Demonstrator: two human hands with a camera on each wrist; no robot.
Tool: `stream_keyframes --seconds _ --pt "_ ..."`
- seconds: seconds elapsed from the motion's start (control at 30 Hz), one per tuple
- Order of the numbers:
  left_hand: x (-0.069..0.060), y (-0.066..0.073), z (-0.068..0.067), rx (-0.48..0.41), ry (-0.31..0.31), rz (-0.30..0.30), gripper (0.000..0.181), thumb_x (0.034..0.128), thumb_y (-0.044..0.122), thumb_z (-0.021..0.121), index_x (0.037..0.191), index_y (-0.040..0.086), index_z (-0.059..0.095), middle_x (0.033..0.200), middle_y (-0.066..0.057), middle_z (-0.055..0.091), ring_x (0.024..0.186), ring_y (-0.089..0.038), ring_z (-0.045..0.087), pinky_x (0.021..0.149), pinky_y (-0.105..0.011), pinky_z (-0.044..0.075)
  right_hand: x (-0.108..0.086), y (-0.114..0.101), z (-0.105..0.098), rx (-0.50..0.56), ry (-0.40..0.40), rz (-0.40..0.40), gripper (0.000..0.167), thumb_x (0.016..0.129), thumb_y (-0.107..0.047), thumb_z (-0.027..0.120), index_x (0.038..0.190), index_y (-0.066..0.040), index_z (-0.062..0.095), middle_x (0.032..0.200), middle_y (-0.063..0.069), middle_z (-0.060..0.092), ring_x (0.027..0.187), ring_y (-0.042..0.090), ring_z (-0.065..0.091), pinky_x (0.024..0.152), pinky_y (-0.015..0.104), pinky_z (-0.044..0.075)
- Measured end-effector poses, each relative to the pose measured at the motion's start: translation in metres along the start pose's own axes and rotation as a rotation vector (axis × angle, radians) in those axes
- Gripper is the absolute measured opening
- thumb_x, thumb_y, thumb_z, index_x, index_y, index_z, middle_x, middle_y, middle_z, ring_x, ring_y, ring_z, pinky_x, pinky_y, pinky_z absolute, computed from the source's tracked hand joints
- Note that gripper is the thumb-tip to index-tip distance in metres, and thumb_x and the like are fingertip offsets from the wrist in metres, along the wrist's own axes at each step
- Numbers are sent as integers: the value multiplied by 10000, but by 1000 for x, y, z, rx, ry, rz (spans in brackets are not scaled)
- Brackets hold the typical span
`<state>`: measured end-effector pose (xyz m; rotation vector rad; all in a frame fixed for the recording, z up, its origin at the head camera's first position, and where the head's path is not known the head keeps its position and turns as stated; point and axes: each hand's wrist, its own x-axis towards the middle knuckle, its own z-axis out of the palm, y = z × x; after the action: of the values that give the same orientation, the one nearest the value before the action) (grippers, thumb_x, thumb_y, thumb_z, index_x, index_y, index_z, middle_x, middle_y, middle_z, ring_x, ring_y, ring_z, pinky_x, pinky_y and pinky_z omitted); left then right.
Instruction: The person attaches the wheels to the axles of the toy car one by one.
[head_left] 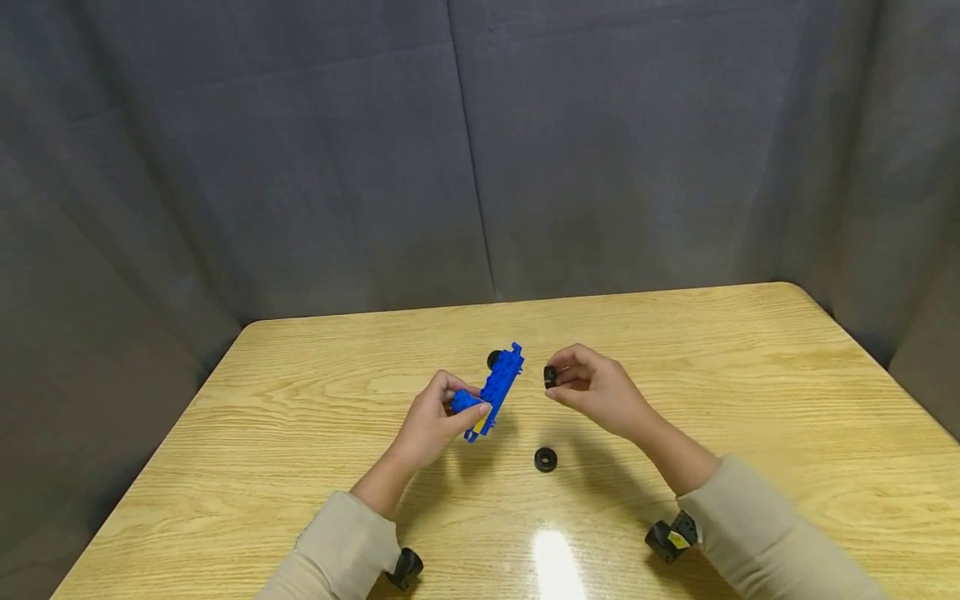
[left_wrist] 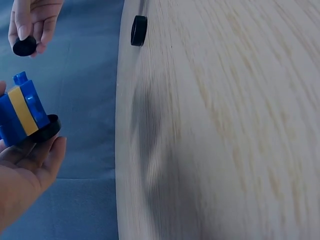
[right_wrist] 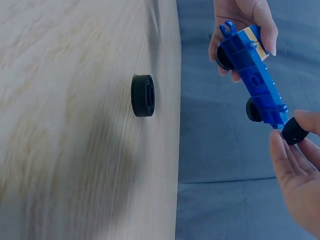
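My left hand (head_left: 432, 422) grips a blue toy car chassis (head_left: 501, 379) with a yellow piece (right_wrist: 256, 42) near the held end. The chassis is tilted above the table. In the right wrist view two black wheels, one at the held end (right_wrist: 224, 58) and one further along (right_wrist: 254, 109), sit on the same side of it. My right hand (head_left: 606, 395) pinches a small black wheel (head_left: 551, 377) between thumb and fingers. In the head view that wheel is apart from the chassis, a little to its right. Another black wheel (head_left: 546, 459) lies on the table below the hands.
The wooden table (head_left: 300, 392) reaches back to a grey curtain (head_left: 337, 183), which also hangs at both sides. Black wrist cameras, left (head_left: 406, 569) and right (head_left: 670, 538), jut from beside the sleeves. Light glares off the table's front.
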<state>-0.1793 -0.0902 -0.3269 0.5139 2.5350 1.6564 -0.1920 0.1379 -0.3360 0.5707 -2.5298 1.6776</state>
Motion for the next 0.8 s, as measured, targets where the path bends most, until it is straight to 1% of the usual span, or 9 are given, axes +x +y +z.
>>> stream_keyframes --seconds 0.1,0.23,0.33,0.4,0.63,0.8 --pt "0 1 0 -1 1 4 231 812 96 601 962 -14 464 837 -96 583 723 -170 558 619 -334 469 1 0 2 15 10 -11 262 778 -54 628 1018 -12 532 921 100 568 836 202 557 681 269 469" --pt "0 3 0 18 5 6 240 806 101 609 957 -21 468 803 -83 571 697 -154 541 599 -324 466 1 0 5 29 20 -17 259 774 -64 636 1008 -10 539 917 100 568 834 200 560 684 267 470" --pt "-1 5 1 31 0 2 253 805 109 613 957 -29 466 804 -84 561 698 -154 532 580 -276 458 2 1 7 31 20 -11 262 780 -73 632 1014 -10 534 931 104 567 850 203 557 693 267 469" --pt "-1 6 2 31 -7 -5 261 805 114 613 961 -32 464 808 -86 555 706 -155 533 579 -267 463 1 2 8 36 20 -11 267 786 -78 626 1023 -3 526 950 115 563 869 213 553 702 271 468" --pt "-3 11 4 32 -22 -8 250 807 113 611 955 -25 464 817 -88 546 718 -162 544 585 -277 471 3 3 9 56 30 -6 280 790 -74 621 1031 17 510 970 141 551 885 241 543 710 288 467" --pt "-4 14 5 57 -20 -10 254 808 119 610 954 -24 460 810 -85 547 725 -170 548 603 -284 478 4 3 11 64 30 11 278 789 -61 618 1032 13 508 967 135 547 879 239 543 709 293 468"
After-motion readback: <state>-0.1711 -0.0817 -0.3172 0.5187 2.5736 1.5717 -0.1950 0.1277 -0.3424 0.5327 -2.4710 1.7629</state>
